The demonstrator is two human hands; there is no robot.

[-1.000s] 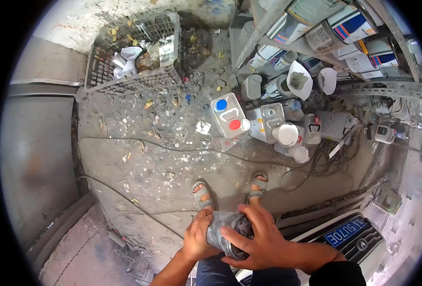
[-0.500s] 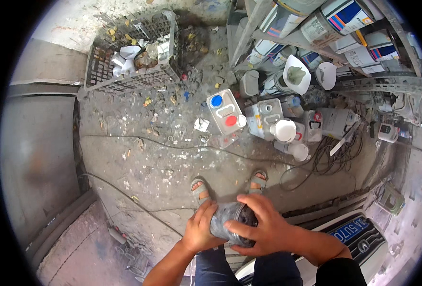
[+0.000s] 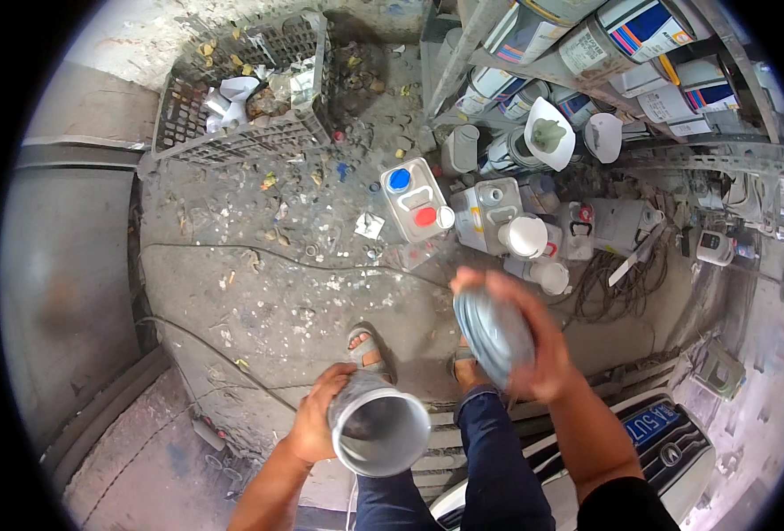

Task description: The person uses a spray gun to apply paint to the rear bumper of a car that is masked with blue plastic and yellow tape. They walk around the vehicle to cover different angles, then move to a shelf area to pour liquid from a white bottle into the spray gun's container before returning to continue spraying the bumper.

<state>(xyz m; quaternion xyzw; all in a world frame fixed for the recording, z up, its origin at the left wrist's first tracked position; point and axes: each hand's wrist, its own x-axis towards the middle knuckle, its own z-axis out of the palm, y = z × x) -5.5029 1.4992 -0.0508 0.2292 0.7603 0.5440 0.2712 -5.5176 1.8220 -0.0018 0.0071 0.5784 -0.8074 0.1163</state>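
My left hand (image 3: 312, 420) is closed around a grey cylindrical container (image 3: 378, 429), low in the view, its round open mouth turned up toward me and showing a grey inside. Higher and to the right, my right hand (image 3: 538, 345) grips a blue-grey round lid-like piece (image 3: 489, 336) by its edge, apart from the container; it is smeared by motion, so its details are unclear. My legs in dark jeans (image 3: 502, 465) and my sandalled feet (image 3: 363, 345) are below them.
A plastic crate with debris (image 3: 179, 119) stands at upper left, metal shelves of cans (image 3: 560, 80) at upper right. Jerrycans (image 3: 411, 199), coiled hoses (image 3: 622, 292) and a trailing cable (image 3: 303, 264) lie on the dirty floor (image 3: 250, 319). A car's front (image 3: 675, 451) is at lower right.
My hands have separated: the piece in my right hand has come off the container and moved up and right, while the container in my left hand moved down-left and now shows its open mouth.
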